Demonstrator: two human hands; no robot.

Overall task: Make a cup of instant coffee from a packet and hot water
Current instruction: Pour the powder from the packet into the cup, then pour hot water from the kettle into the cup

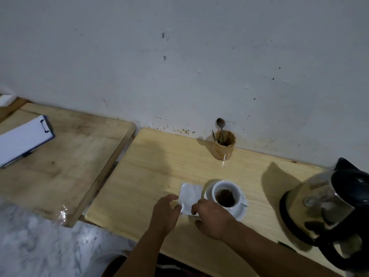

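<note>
A white cup (226, 193) stands on a white saucer (240, 212) on the light wooden table, with brown coffee powder in its bottom. Just left of the saucer a silvery packet (189, 194) lies flat on the table. My left hand (166, 212) pinches the packet's near left corner. My right hand (212, 215) rests its fingers on the packet's near right corner, close to the saucer. A steel and black electric kettle (327, 208) stands at the right edge, its lid closed.
A wooden holder (223, 144) with a spoon (220, 124) and other utensils stands against the wall behind the cup. A second wooden table (69, 156) at the left bears a clipboard (22, 139). Pale plastic sheeting (40, 246) lies bottom left.
</note>
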